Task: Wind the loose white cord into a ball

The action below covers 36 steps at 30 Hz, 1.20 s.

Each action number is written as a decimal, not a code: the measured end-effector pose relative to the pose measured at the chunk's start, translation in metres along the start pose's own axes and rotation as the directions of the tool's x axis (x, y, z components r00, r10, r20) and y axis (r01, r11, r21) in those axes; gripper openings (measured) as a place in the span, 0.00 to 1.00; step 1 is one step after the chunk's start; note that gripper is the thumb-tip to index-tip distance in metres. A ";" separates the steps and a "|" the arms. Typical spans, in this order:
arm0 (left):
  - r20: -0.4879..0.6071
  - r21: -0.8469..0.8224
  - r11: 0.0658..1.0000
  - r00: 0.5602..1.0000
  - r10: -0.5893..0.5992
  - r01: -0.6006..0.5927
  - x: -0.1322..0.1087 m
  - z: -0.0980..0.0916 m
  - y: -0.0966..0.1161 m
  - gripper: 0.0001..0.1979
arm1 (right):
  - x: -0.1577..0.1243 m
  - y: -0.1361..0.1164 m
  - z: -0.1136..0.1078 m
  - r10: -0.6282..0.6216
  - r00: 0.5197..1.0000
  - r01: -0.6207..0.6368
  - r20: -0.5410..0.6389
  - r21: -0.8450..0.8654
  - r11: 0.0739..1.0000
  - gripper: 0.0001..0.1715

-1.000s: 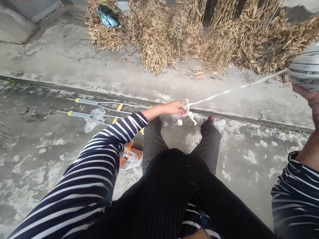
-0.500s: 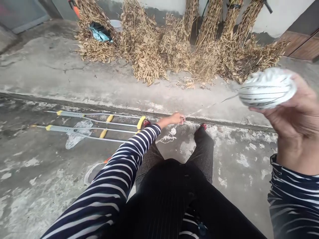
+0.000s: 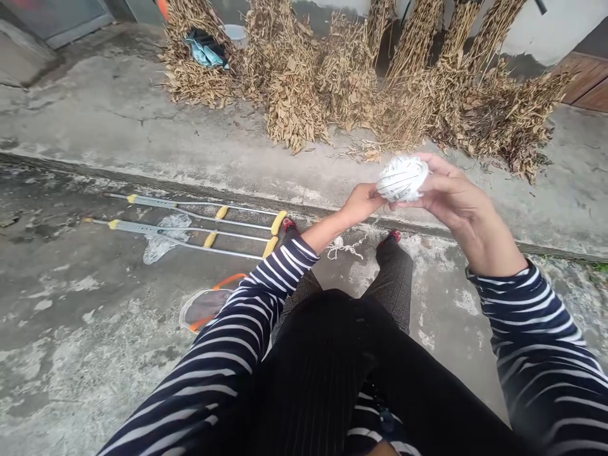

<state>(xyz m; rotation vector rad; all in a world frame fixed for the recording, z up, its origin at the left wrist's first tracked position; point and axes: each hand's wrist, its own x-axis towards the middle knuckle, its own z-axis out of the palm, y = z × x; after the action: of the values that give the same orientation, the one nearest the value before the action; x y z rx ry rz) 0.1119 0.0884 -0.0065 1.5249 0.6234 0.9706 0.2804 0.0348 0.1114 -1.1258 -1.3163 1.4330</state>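
1. Ball of cord (image 3: 403, 178) first: white, wound tight, held up in front of my knees, above the concrete step (image 3: 266, 201).
2. Far left of the ball, I see two crutches (image 3: 190, 223) lying flat on the ground just below the step, with a clear plastic bag (image 3: 164, 235) across them.
3. Nearer me, left of the ball and lower, a clear container with an orange rim (image 3: 206, 305) rests on the concrete beside my striped sleeve.
4. My left hand (image 3: 361, 202) touches the ball's left side, fingers curled shut; I cannot tell exactly what it pinches.
5. Below the ball, a loose knotted end of cord (image 3: 342, 246) dangles between my feet.
6. My right hand (image 3: 449, 190) is wrapped around the ball from the right, fingers clamped on it.
7. Beyond the ball, dry leafy bundles (image 3: 380, 82) lean against the wall above the step.
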 end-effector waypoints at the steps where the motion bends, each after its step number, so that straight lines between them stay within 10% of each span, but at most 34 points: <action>1: -0.007 0.000 1.000 1.000 -0.001 0.001 -0.005 0.001 0.003 0.09 | 0.001 -0.002 -0.002 -0.002 1.000 0.002 -0.005 -0.010 1.000 0.25; 10: 0.114 -0.036 0.988 0.983 -0.146 0.151 -0.056 -0.026 -0.022 0.10 | -0.005 -0.034 -0.012 0.021 0.983 -0.017 -0.185 0.027 0.999 0.29; 17: 0.100 0.097 0.946 0.942 -0.319 0.310 -0.095 -0.062 -0.043 0.10 | -0.007 -0.091 -0.042 -0.310 0.896 0.289 -0.317 -0.113 0.951 0.28; 25: 0.117 -0.108 0.986 0.987 -0.111 0.123 -0.021 -0.032 0.007 0.24 | -0.010 -0.068 0.025 -0.110 0.979 0.102 -0.169 -0.059 0.993 0.26; 28: 0.038 -0.089 0.995 0.998 0.049 -0.046 0.001 -0.008 0.031 0.14 | -0.006 -0.062 0.045 -0.079 0.989 0.075 -0.122 -0.035 0.997 0.26; 36: 0.159 -0.063 0.998 0.987 0.022 -0.012 -0.039 -0.018 0.014 0.18 | 0.021 -0.065 0.007 -0.128 0.963 0.112 -0.236 -0.081 0.990 0.27</action>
<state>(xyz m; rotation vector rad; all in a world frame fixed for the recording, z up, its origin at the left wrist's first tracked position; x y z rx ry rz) 0.0751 0.0631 -0.0020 1.5372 0.4628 0.8630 0.2700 0.0577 0.1749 -1.2017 -1.2446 1.1328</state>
